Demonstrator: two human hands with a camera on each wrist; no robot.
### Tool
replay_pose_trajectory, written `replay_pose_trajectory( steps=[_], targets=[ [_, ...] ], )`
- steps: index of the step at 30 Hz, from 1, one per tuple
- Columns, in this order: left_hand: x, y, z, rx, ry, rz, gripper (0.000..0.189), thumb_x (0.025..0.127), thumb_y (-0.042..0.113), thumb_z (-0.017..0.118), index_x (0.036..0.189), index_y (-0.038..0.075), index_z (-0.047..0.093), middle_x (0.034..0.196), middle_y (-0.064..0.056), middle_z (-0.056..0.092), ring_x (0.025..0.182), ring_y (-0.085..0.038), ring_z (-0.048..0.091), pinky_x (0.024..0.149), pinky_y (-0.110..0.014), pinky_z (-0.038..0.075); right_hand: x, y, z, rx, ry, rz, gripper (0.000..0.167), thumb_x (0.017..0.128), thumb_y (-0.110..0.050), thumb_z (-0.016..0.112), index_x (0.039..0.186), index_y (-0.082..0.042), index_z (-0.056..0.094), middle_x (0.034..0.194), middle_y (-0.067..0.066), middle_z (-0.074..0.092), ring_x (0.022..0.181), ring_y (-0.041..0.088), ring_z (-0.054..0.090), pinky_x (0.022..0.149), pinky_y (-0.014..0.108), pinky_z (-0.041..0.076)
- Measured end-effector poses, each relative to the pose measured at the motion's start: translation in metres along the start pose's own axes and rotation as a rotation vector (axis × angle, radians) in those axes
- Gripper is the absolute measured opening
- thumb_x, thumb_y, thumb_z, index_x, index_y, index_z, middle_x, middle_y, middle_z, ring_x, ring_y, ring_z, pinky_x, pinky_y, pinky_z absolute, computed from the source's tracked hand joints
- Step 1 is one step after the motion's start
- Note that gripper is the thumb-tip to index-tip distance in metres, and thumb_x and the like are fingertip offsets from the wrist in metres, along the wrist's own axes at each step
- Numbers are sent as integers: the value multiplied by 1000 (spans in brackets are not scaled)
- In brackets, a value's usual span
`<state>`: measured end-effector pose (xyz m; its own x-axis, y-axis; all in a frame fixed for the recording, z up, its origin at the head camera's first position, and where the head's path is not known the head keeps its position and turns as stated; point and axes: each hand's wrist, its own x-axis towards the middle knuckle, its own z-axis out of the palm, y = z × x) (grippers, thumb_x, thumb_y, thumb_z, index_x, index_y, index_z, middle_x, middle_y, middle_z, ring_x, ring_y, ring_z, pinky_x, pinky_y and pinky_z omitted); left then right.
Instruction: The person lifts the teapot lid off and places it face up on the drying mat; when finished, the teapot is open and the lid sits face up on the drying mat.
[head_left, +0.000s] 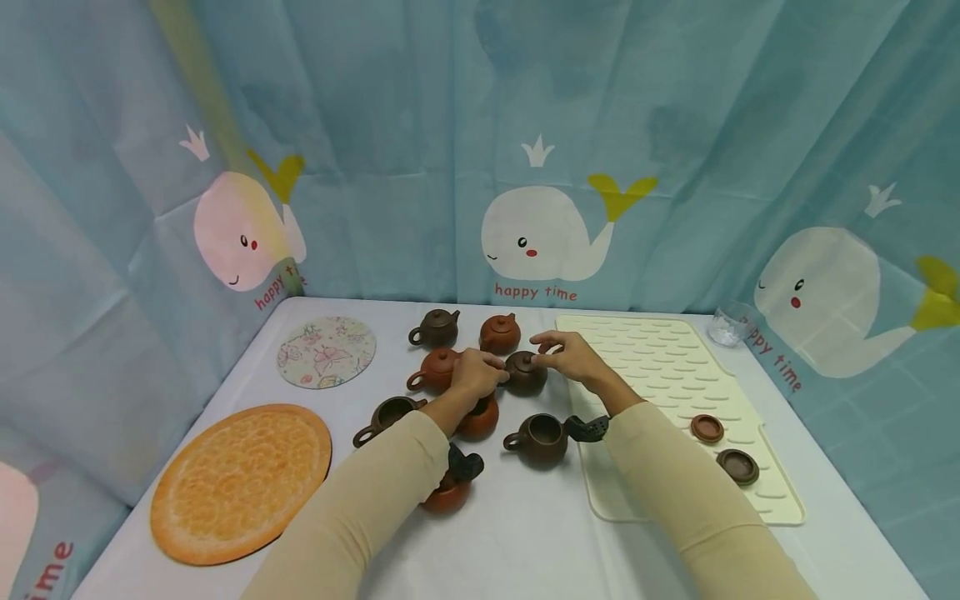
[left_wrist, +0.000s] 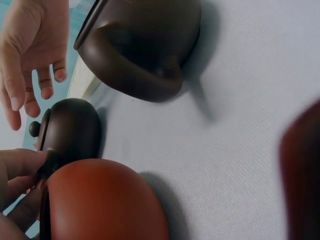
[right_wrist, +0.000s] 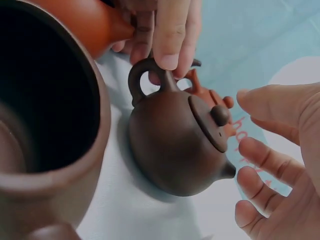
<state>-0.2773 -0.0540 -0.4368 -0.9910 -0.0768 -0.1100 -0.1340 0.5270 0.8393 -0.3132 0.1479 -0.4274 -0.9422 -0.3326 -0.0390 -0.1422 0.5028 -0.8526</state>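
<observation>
A dark brown teapot with its lid on stands on the white table, in the middle of the head view. My left hand pinches its handle, plainest in the right wrist view, where the teapot tilts across the picture. Beside the lid knob, my right hand is held with fingers spread and a gap to the teapot. Close in front are a lidless reddish teapot, partly under my left forearm in the head view, and a lidless dark teapot with a black strainer-like spout piece.
Lidded teapots stand behind and left. Another dark pot and a reddish one are half hidden by my left sleeve. A cream mat bears two loose lids. Also here: a clear cup, two round mats.
</observation>
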Motion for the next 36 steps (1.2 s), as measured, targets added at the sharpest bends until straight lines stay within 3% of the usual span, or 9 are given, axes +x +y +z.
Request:
replay_pose_trajectory(
  steps=[6, 13, 20, 30, 36],
  targets=[
    [-1, -1, 4, 61, 23, 12, 6, 79, 14, 79, 84, 16, 79, 98, -1, 69, 106, -26, 57, 89, -41, 45, 5, 5, 5, -45, -17, -21, 38, 86, -15, 73, 121, -3, 65, 99, 9, 61, 88, 26, 57, 72, 36, 46],
    [0, -3, 6, 88, 21, 4, 5, 79, 15, 79, 82, 19, 79, 101, -1, 69, 108, -27, 57, 89, -43, 45, 6, 5, 9, -109, -7, -29, 29, 85, -13, 74, 112, -6, 70, 99, 9, 63, 86, 24, 57, 72, 36, 46],
    [-2, -3, 7, 85, 28, -5, 5, 79, 17, 80, 83, 20, 79, 100, 0, 69, 107, -27, 57, 88, -44, 45, 8, 7, 14, -157, -13, -108, 23, 84, -9, 73, 106, -4, 73, 103, 11, 64, 93, 29, 56, 75, 38, 47],
    [0, -2, 5, 90, 43, -22, 5, 79, 19, 80, 83, 21, 79, 101, 1, 69, 106, -26, 58, 87, -47, 44, 9, 0, 17, -372, 61, -198, 17, 85, -13, 74, 102, -7, 75, 90, 4, 60, 74, 19, 53, 63, 34, 45],
    [0, -1, 5, 89, 43, -27, 5, 79, 19, 79, 83, 21, 79, 102, 0, 69, 107, -26, 57, 88, -48, 43, 7, -5, 18, -408, 83, -211, 13, 87, -10, 73, 98, -5, 75, 92, 4, 61, 73, 17, 54, 65, 33, 46]
  ],
)
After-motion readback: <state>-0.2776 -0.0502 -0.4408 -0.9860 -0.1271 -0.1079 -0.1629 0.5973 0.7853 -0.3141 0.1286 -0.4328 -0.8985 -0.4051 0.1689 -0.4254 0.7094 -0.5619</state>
